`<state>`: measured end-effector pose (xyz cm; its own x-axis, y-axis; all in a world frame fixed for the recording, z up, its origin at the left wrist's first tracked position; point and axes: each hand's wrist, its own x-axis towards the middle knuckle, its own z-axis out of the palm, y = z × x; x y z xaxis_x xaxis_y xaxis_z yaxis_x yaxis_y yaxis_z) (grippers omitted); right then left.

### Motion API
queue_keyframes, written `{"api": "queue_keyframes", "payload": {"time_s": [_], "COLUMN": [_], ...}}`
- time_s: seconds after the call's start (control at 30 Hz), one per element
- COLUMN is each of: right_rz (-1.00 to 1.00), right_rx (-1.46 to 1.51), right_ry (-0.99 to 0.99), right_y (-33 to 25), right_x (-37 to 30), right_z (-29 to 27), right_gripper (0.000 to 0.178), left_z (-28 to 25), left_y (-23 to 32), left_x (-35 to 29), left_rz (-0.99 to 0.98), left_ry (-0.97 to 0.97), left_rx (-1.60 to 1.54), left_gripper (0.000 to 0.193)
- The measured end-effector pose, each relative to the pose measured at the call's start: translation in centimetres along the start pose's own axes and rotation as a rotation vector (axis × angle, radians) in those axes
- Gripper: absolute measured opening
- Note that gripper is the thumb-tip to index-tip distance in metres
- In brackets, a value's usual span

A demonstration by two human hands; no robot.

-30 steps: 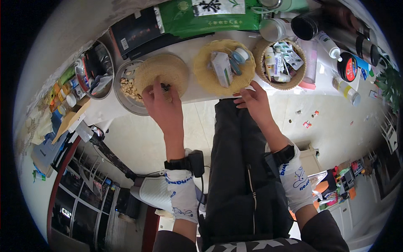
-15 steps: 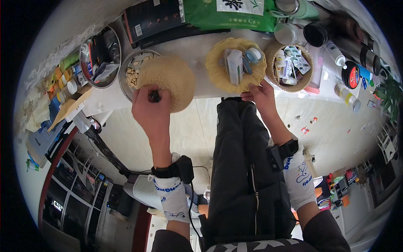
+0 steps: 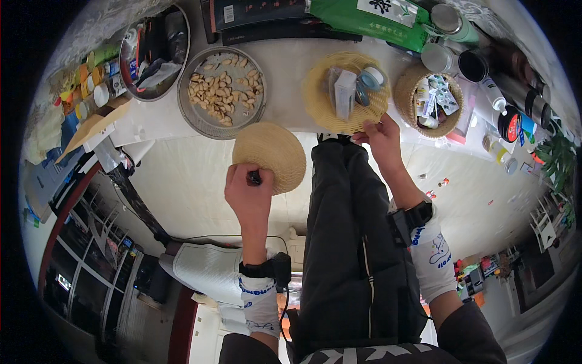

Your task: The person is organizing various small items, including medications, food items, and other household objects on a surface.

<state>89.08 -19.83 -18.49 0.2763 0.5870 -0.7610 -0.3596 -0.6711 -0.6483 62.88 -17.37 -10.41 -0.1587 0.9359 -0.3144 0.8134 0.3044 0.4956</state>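
Observation:
My left hand (image 3: 247, 197) is closed on a round tan woven piece (image 3: 277, 151), a lid or shallow basket, held over the gap before the table's near edge. A small dark object (image 3: 253, 178) shows in the ring of thumb and fingers; its kind is unclear. Beyond it, a round metal tray (image 3: 193, 115) holds pale shelled nuts or seeds (image 3: 219, 91). My right hand (image 3: 383, 141) has its thumb and fingers closed on the near rim of a yellow woven basket (image 3: 315, 114). Inside that basket are a white box (image 3: 345, 94) and a round white-lidded item (image 3: 371, 77).
A round metal bowl (image 3: 123, 76) of dark odds and ends stands left of the tray. Right of the yellow basket is a woven basket (image 3: 407, 100) of medicine packs. Jars, tubes and bottles crowd the right end. A green bag (image 3: 388, 27) and dark boxes (image 3: 267, 33) line the back.
My left hand has drawn the woven piece off the tray, toward me and to the right, uncovering the nuts or seeds. My right hand stays at the yellow basket's rim. The view has shifted slightly.

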Motion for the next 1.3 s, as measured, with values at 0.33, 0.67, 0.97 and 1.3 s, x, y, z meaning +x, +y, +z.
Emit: {"api": "queue_keyframes", "payload": {"time_s": [0.33, 0.67, 0.97, 1.3], "right_rz": [-0.018, 0.107, 0.213, 0.095], "right_rx": [-0.018, -0.044, 0.095, 0.481], "right_ry": [-0.070, -0.055, 0.495, 0.453], "right_y": [-0.2, -1.2, 0.1, 0.5], "right_x": [2.5, 1.4, -3.3, -1.1], "right_z": [6.1, 3.9, -7.5, -12.4], "right_gripper": [0.017, 0.026, 0.035, 0.063], "left_z": [0.7, 0.2, 3.4, 6.8], "left_y": [-0.8, 1.9, 9.2, 14.1], "left_x": [-2.9, -3.6, -4.4, -5.4], "left_rz": [0.000, -0.023, 0.368, 0.464], "left_ry": [-0.031, -0.145, -0.257, -0.389], "left_rx": [-0.029, -0.043, -0.061, -0.035], "left_gripper": [0.010, 0.014, 0.018, 0.017]}}
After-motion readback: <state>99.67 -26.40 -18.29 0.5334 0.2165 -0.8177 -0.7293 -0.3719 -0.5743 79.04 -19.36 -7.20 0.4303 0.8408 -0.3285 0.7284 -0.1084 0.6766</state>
